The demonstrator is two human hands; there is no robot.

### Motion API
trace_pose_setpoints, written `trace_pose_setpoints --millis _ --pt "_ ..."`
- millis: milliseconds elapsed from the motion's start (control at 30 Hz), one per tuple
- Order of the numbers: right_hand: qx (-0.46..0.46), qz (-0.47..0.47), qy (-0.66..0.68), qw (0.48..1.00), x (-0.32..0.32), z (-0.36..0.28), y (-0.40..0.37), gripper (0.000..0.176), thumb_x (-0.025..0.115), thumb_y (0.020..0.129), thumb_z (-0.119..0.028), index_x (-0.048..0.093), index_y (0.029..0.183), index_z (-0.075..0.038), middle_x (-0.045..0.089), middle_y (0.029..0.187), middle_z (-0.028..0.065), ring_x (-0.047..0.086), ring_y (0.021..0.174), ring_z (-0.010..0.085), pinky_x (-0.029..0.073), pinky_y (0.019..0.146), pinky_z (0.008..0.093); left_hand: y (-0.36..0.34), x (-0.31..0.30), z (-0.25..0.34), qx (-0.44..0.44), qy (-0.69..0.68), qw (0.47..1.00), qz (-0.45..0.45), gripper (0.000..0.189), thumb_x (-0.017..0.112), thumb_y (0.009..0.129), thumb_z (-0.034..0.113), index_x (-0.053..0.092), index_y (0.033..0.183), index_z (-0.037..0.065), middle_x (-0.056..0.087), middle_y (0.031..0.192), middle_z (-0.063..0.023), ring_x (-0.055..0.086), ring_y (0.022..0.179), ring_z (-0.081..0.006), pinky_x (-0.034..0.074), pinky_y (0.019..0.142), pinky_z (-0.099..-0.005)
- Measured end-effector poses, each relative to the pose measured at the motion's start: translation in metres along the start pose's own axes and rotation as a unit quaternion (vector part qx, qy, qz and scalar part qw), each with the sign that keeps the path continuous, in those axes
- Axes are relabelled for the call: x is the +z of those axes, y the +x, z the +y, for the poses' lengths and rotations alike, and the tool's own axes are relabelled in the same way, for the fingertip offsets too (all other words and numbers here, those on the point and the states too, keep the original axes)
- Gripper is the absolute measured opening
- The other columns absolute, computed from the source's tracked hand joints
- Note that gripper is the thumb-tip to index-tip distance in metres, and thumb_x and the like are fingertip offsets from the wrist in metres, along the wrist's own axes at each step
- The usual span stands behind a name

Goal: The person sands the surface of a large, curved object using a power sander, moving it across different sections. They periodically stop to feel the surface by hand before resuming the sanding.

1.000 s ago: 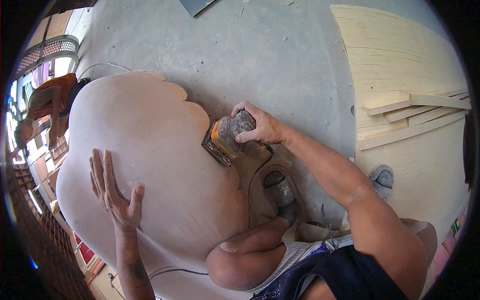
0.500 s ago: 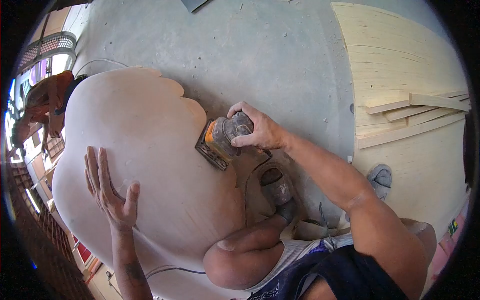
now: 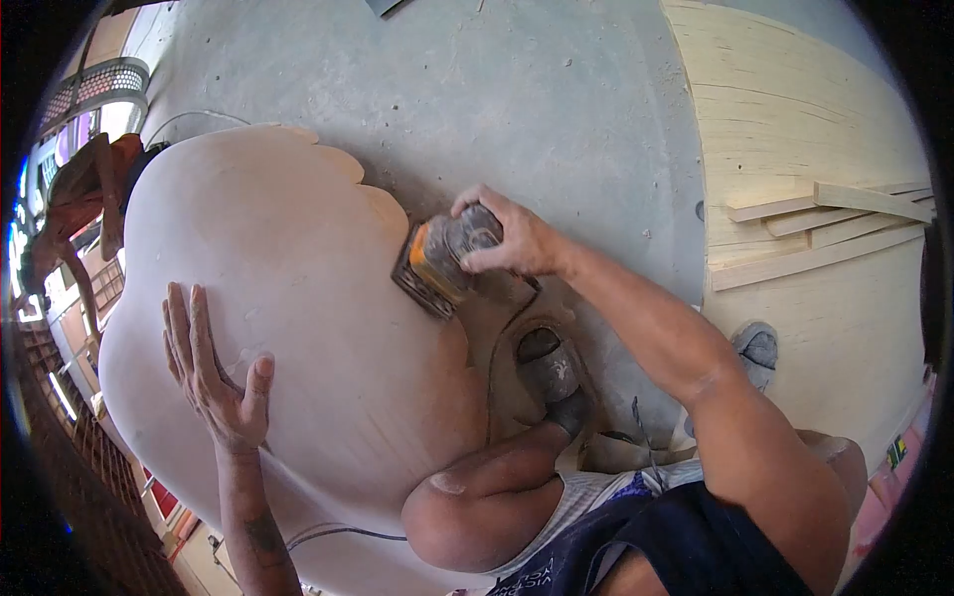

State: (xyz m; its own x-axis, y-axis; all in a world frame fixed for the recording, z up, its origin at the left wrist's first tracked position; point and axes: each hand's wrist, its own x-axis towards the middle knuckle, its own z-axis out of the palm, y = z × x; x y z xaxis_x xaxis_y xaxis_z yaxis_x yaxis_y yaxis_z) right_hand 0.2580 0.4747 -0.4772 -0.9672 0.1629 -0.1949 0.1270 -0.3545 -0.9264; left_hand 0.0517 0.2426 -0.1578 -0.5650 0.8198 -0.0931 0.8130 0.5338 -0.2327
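A big, smooth, pale rounded form with a scalloped edge fills the left and middle of the view. My left hand lies on its surface, fingers spread, holding nothing. My right hand is wrapped round a dusty orange and grey power sander. The sander's flat pad is tilted against the form's right edge, below the scallops. A dark cord runs down from the sander beside the form.
Thin wooden strips lie on a plywood sheet at the right. Dusty grey floor spans the top. Another person bends at the far left. My shoe stands near the form's edge.
The sander and my right hand have moved slightly up along the form's edge, and the sander has tilted a little. The other person's arm and body have shifted. My left hand stays nearly in place.
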Motion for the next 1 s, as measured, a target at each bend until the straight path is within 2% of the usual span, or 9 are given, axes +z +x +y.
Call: trace_pose_setpoints --millis 133,267,367,467,567,667,900,1000 --pt "0.051 0.013 0.007 0.999 0.014 0.0 -0.037 0.065 0.088 0.072 -0.024 0.058 0.128 -0.014 0.061 0.12 0.0118 0.061 0.118 0.0295 0.048 0.104 0.0427 0.0 0.0 0.0 0.0 -0.003 1.0 0.002 0.101 0.054 0.093 0.081 0.05 0.16 0.005 0.04 0.17 -0.0225 0.029 0.16 -0.0436 0.019 0.129 -0.0618" --pt "0.027 0.021 -0.03 0.999 0.018 -0.002 -0.045 0.064 0.087 0.073 -0.024 0.057 0.13 -0.016 0.06 0.123 0.0135 0.06 0.122 0.0325 0.048 0.106 0.0463 0.001 0.0 0.001 0.001 -0.006 1.0 0.005 0.101 0.055 0.093 0.08 0.05 0.16 0.004 0.04 0.169 -0.0229 0.03 0.16 -0.0439 0.019 0.129 -0.0611" --pt "0.03 0.021 0.008 0.999 0.017 -0.009 -0.034 0.064 0.087 0.073 -0.024 0.057 0.129 -0.016 0.06 0.122 0.0135 0.06 0.122 0.0331 0.048 0.107 0.047 0.001 0.0 0.003 0.003 -0.007 1.0 0.007 0.101 0.055 0.093 0.079 0.05 0.16 0.004 0.041 0.169 -0.0233 0.031 0.159 -0.0442 0.02 0.129 -0.0607" --pt "0.006 0.016 0.013 1.0 0.017 -0.002 -0.024 0.063 0.086 0.073 -0.025 0.057 0.129 -0.016 0.06 0.122 0.0131 0.059 0.123 0.0332 0.047 0.108 0.0472 0.001 0.0 0.002 0.003 -0.005 1.0 0.006 0.101 0.056 0.093 0.079 0.05 0.16 0.003 0.041 0.169 -0.0233 0.031 0.16 -0.0442 0.019 0.129 -0.0605" --pt "-0.001 -0.008 -0.042 0.999 0.013 -0.01 -0.039 0.064 0.086 0.073 -0.024 0.056 0.129 -0.016 0.059 0.123 0.0128 0.058 0.124 0.0331 0.046 0.11 0.0472 0.001 0.0 0.002 0.005 -0.01 1.0 0.006 0.101 0.056 0.094 0.079 0.049 0.16 0.003 0.04 0.169 -0.0231 0.031 0.16 -0.044 0.02 0.129 -0.0603" --pt "-0.005 0.018 -0.056 0.998 0.023 -0.008 -0.05 0.065 0.086 0.072 -0.024 0.056 0.129 -0.016 0.058 0.124 0.0125 0.057 0.125 0.0329 0.046 0.11 0.0466 0.001 0.0 0.002 0.007 -0.003 1.0 0.006 0.1 0.055 0.094 0.078 0.049 0.16 0.003 0.04 0.169 -0.023 0.031 0.16 -0.0439 0.02 0.129 -0.0599" --pt "-0.03 0.012 -0.004 0.999 0.017 -0.03 -0.017 0.063 0.086 0.073 -0.022 0.056 0.129 -0.016 0.059 0.122 0.0119 0.06 0.12 0.0324 0.048 0.107 0.0465 0.001 -0.001 0.003 0.007 -0.006 1.0 0.008 0.1 0.055 0.094 0.08 0.049 0.161 0.005 0.041 0.169 -0.0225 0.031 0.159 -0.0435 0.02 0.129 -0.0605" --pt "-0.014 0.013 0.014 1.0 0.02 -0.031 -0.022 0.063 0.087 0.073 -0.021 0.056 0.128 -0.016 0.059 0.12 0.0107 0.06 0.118 0.0301 0.049 0.104 0.0445 0.001 0.0 0.0 0.003 0.003 1.0 0.005 0.1 0.054 0.093 0.08 0.049 0.161 0.006 0.041 0.169 -0.022 0.031 0.16 -0.0433 0.02 0.129 -0.0609"
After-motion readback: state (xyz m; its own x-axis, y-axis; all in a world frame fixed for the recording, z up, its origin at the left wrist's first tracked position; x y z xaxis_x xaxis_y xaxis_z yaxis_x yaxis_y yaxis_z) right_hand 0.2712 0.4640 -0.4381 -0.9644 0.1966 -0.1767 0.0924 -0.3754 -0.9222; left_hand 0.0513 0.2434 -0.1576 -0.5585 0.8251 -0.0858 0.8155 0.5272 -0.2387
